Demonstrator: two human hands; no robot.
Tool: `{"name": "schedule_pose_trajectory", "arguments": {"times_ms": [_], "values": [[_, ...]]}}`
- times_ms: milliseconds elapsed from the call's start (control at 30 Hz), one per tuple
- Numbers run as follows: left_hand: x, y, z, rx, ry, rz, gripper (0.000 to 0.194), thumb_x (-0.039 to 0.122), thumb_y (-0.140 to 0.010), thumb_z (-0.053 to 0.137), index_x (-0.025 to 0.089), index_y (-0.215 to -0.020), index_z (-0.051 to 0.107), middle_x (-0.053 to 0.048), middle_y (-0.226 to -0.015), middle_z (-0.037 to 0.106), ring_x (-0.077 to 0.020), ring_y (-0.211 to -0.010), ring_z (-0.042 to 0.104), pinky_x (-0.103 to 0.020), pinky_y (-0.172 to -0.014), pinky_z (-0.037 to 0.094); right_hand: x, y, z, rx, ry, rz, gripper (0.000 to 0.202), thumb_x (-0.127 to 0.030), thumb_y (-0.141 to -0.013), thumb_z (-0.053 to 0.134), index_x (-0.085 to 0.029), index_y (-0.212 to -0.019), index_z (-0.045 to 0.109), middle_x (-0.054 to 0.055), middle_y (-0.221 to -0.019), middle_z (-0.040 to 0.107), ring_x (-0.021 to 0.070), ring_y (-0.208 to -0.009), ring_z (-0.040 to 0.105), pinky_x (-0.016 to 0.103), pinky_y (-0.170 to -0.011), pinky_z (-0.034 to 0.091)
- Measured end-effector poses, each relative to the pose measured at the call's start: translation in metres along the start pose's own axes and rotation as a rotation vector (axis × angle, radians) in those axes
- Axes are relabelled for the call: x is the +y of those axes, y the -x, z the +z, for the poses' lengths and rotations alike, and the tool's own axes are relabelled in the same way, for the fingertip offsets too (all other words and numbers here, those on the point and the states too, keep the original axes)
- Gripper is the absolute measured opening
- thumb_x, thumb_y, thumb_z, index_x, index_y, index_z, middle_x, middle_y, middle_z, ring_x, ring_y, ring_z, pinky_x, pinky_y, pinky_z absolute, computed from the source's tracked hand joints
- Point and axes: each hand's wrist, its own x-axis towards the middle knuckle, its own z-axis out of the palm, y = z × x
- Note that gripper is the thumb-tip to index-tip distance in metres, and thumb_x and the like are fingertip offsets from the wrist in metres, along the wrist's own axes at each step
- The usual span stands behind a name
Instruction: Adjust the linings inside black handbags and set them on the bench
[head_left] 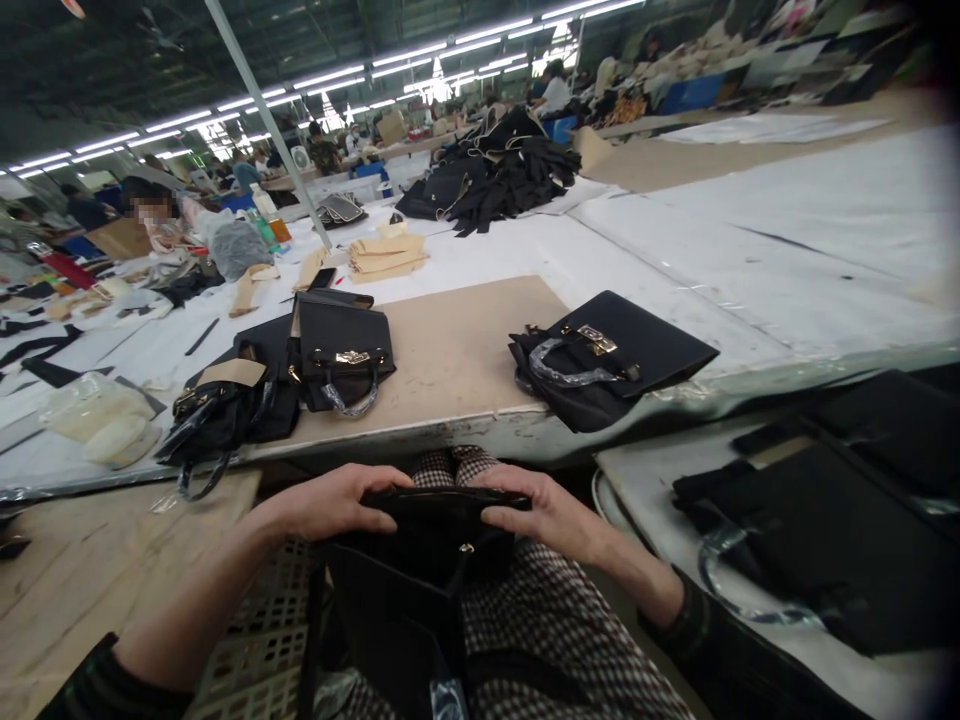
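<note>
A black handbag (pixel 397 610) rests on my lap with its mouth open toward me. My left hand (pixel 349 503) pinches its upper edge on the left, thumb inside and fingers behind. On the right, my right hand (pixel 536 510) grips the same edge in a similar way. A small shiny metal piece shows inside the bag, near its middle. Plastic film covers a part at the bag's lower end. Ahead on the table edge sit a black handbag with a gold clasp (pixel 611 365) and another upright black handbag (pixel 345 350), both with plastic-wrapped handles.
More black bags lie on a lower surface (pixel 832 530) at right. A brown board (pixel 457 340) covers part of the white table. Farther back are tan pieces (pixel 386 257) and a heap of black bags and straps (pixel 502 170). A slanted pole (pixel 270 125) rises at left; other people work beyond.
</note>
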Motion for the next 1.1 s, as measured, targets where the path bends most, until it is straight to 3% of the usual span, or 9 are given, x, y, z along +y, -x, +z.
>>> {"name": "schedule_pose_trajectory", "arguments": {"times_ms": [100,200,300,400,500,667,967,1100], "values": [[0.003,-0.015,-0.001,-0.027,-0.101,-0.020,0.026,0.035,-0.089,0.059,0.023,-0.109,0.070,0.002,-0.101,0.070,-0.0200,-0.093,0.062,-0.024,-0.080,0.045,0.003,-0.010,0.006,-0.025,-0.037,0.040,0.025,-0.034,-0.085,0.069,-0.025,-0.108,0.073,0.002,-0.105,0.072,0.0230,-0.099,0.065,0.034,-0.092,0.051],[0.001,-0.027,0.000,-0.020,-0.152,-0.012,0.027,0.039,-0.092,0.055,0.023,-0.105,0.072,0.002,-0.096,0.070,-0.0189,-0.088,0.061,-0.022,-0.075,0.043,0.011,-0.017,0.011,-0.068,-0.135,0.173,0.024,-0.034,-0.084,0.070,-0.024,-0.106,0.074,-0.001,-0.093,0.074,0.0210,-0.085,0.067,0.030,-0.079,0.054],[-0.004,-0.032,-0.003,-0.019,-0.144,-0.006,0.028,0.040,-0.093,0.054,0.023,-0.106,0.072,0.002,-0.096,0.070,-0.0186,-0.089,0.061,-0.022,-0.075,0.042,0.017,-0.023,0.011,-0.065,-0.175,0.211,0.026,-0.034,-0.083,0.071,-0.024,-0.108,0.074,-0.001,-0.095,0.074,0.0210,-0.087,0.067,0.030,-0.080,0.054],[-0.009,-0.034,-0.006,-0.034,-0.109,-0.014,0.030,0.041,-0.093,0.055,0.023,-0.109,0.071,0.002,-0.100,0.070,-0.0187,-0.090,0.061,-0.022,-0.075,0.042,0.021,-0.024,0.010,0.038,-0.092,0.143,0.035,-0.032,-0.080,0.077,-0.025,-0.113,0.068,0.000,-0.105,0.071,0.0220,-0.098,0.065,0.033,-0.089,0.052],[-0.011,-0.034,-0.007,-0.028,-0.085,-0.023,0.027,0.040,-0.092,0.057,0.023,-0.107,0.072,0.003,-0.097,0.070,-0.0181,-0.089,0.060,-0.022,-0.075,0.042,0.023,-0.021,0.011,0.150,0.060,-0.013,0.035,-0.027,-0.079,0.079,-0.025,-0.109,0.062,0.002,-0.118,0.065,0.0221,-0.111,0.060,0.035,-0.098,0.047],[-0.011,-0.034,-0.005,-0.028,-0.033,-0.019,0.023,0.037,-0.089,0.063,0.024,-0.105,0.072,0.004,-0.095,0.070,-0.0168,-0.087,0.060,-0.021,-0.075,0.042,0.023,-0.011,0.012,0.112,0.286,-0.197,0.010,-0.022,-0.092,0.065,-0.025,-0.099,0.058,0.003,-0.121,0.060,0.0179,-0.112,0.058,0.031,-0.096,0.047],[-0.014,-0.037,-0.004,0.010,-0.027,-0.027,0.023,0.039,-0.088,0.064,0.023,-0.102,0.073,0.004,-0.093,0.070,-0.0157,-0.084,0.059,-0.022,-0.072,0.041,0.021,-0.009,0.004,0.077,0.401,-0.182,0.006,-0.026,-0.096,0.060,-0.025,-0.097,0.065,0.002,-0.119,0.062,0.0160,-0.103,0.062,0.027,-0.088,0.049],[-0.014,-0.038,-0.003,0.060,-0.070,-0.040,0.022,0.040,-0.090,0.062,0.023,-0.097,0.073,0.005,-0.089,0.069,-0.0146,-0.081,0.058,-0.021,-0.071,0.040,0.018,-0.012,0.007,0.143,0.351,-0.106,0.009,-0.029,-0.096,0.059,-0.027,-0.095,0.069,0.001,-0.116,0.063,0.0159,-0.100,0.063,0.026,-0.086,0.049]]}}
